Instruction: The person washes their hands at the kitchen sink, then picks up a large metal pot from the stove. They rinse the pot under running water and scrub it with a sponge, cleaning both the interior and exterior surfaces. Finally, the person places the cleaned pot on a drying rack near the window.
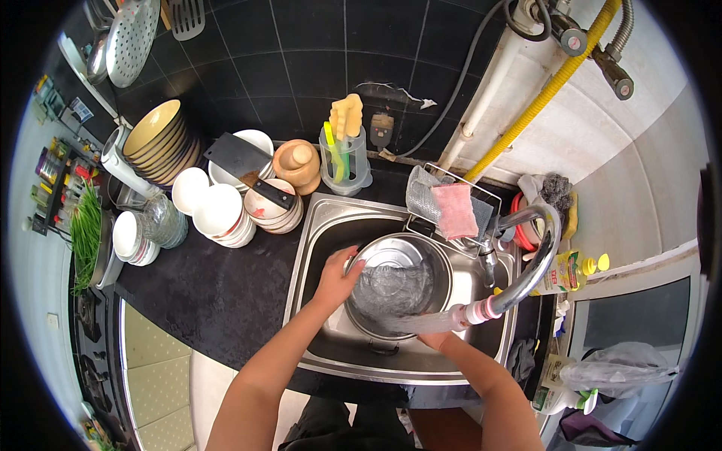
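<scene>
A round stainless steel pot sits tilted in the sink, with clear water moving about in it. My left hand is closed on the pot's left rim, thumb at the inside edge. At the near right rim is my right hand, closed against the pot; its fingers are partly hidden by the rim and the water. A curved chrome faucet with a pink-and-white nozzle sends a stream across the pot's near edge. A dark handle shows on the pot's near side.
A wire rack with a pink cloth stands behind the pot. Left on the black counter are stacked bowls, a cleaver, a wooden mortar and a plastic utensil holder. A yellow-capped soap bottle stands right.
</scene>
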`<state>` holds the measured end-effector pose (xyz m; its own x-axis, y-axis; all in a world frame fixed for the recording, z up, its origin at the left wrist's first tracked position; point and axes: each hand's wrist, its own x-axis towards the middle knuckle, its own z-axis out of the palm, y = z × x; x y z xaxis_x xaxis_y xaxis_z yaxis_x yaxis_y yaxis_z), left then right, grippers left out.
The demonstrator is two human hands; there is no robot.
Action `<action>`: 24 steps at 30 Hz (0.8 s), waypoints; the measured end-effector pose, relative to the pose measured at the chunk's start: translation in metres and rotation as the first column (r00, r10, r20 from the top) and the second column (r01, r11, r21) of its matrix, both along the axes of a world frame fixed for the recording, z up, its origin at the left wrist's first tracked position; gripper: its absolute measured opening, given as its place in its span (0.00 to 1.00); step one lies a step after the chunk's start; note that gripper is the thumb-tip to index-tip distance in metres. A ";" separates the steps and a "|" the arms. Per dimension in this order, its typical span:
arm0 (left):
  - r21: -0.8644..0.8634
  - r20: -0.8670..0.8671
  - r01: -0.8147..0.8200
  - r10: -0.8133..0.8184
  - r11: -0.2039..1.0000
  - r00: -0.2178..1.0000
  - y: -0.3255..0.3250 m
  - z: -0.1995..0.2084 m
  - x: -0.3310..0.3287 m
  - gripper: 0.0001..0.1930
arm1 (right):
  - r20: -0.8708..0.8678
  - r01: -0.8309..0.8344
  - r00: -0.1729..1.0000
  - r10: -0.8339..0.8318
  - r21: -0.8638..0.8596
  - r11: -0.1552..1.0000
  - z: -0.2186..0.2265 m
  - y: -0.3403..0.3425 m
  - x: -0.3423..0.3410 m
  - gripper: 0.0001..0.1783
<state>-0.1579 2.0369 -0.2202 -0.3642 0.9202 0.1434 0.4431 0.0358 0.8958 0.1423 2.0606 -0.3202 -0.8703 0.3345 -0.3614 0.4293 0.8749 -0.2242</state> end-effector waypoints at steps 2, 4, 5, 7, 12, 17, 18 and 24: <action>-0.043 0.068 -0.188 0.190 0.981 0.979 -0.015 -0.014 -0.001 0.14 | -0.117 0.076 0.990 -0.083 -0.067 0.995 -0.001 -0.009 0.006 0.16; -0.135 0.073 -0.303 0.315 0.943 0.946 -0.041 -0.032 0.008 0.13 | -0.132 0.147 0.977 -0.168 -0.150 0.978 -0.016 -0.020 0.007 0.18; -0.237 0.016 -0.276 0.288 0.931 0.958 -0.058 -0.042 0.017 0.17 | -0.139 0.184 0.967 -0.213 -0.193 0.964 -0.022 -0.025 0.004 0.19; -0.500 0.109 -0.215 0.307 0.839 0.945 -0.100 -0.100 0.043 0.28 | -0.088 0.187 0.974 -0.210 -0.218 0.958 -0.010 -0.032 -0.013 0.20; -0.819 0.541 0.206 0.601 0.536 0.588 -0.104 -0.100 0.069 0.30 | -0.169 0.267 0.935 -0.313 -0.248 0.931 -0.011 -0.047 -0.021 0.25; -0.749 0.492 -0.317 0.808 0.582 0.324 -0.081 -0.069 0.070 0.26 | 0.042 0.368 0.878 -0.477 -0.698 0.615 0.040 -0.054 -0.053 0.26; -0.739 0.536 -0.306 0.799 0.600 0.271 -0.082 -0.062 0.067 0.26 | 0.097 0.395 0.851 -0.516 -0.766 0.507 0.038 -0.054 -0.053 0.26; -0.703 0.562 -0.323 0.773 0.634 0.294 -0.082 -0.049 0.051 0.26 | 0.013 0.266 0.963 -0.268 -0.178 0.947 -0.061 -0.019 -0.002 0.18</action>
